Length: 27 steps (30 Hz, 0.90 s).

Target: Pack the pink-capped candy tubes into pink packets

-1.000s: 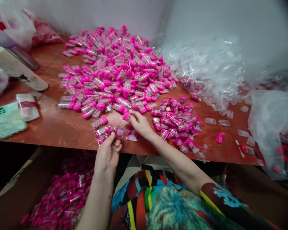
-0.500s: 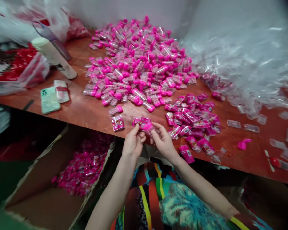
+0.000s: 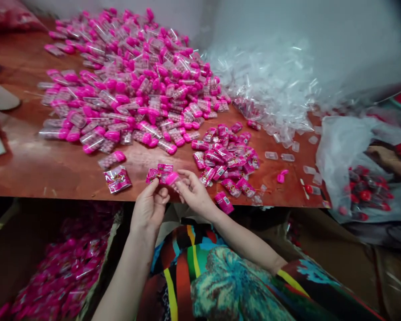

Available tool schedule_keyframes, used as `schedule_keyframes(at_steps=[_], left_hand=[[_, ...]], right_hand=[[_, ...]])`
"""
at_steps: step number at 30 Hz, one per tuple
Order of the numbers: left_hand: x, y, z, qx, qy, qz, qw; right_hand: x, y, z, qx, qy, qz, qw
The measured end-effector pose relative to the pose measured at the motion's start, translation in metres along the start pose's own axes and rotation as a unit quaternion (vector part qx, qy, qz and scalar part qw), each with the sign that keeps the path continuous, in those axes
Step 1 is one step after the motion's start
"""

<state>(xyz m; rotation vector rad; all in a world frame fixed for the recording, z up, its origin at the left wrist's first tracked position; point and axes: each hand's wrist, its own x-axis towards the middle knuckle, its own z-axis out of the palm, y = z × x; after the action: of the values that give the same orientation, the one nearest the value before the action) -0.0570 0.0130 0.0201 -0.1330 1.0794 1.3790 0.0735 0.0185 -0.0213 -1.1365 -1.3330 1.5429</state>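
Observation:
My left hand [image 3: 151,206] pinches a shiny pink printed wrapper [image 3: 165,168] between thumb and fingers, just over the table's front edge. Close beside it, my right hand [image 3: 196,194] grips a small pink-capped bottle [image 3: 172,178], its cap towards the wrapper; fingers cover most of its clear body. Whether the bottle touches the wrapper I cannot tell. Left of my hands lie a flat pink packet [image 3: 117,179] and a clear bottle of pale pink beads [image 3: 112,159]. To the right is a heap of filled pink packets [image 3: 225,154].
A large pile of pink-capped bead bottles [image 3: 133,84] covers the back of the red-brown table [image 3: 63,174]. Clear empty containers [image 3: 270,89] are heaped at the back right. Below left, a carton holds pink packets [image 3: 67,267]. A plastic bag [image 3: 337,138] with red-topped pieces is at right.
My view has swung right, so the table's contents appear further left and the bag at right has come into view. Both hands keep their holds, with little change between them.

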Motion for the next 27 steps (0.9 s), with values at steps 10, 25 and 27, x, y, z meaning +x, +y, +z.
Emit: schedule_keyframes(at_steps=[10, 25, 27], left_hand=[[0.002, -0.006, -0.007, 0.074, -0.073, 0.02, 0.994], [0.001, -0.004, -0.01, 0.103, -0.03, 0.004, 0.994], [-0.001, -0.004, -0.01, 0.115, -0.025, 0.016, 0.993]], right_hand=[[-0.004, 0.003, -0.008, 0.001, -0.027, -0.026, 0.999], [-0.012, 0.001, -0.015, -0.133, -0.01, -0.077, 0.988], [-0.011, -0.002, -0.015, -0.145, 0.018, -0.1, 0.984]])
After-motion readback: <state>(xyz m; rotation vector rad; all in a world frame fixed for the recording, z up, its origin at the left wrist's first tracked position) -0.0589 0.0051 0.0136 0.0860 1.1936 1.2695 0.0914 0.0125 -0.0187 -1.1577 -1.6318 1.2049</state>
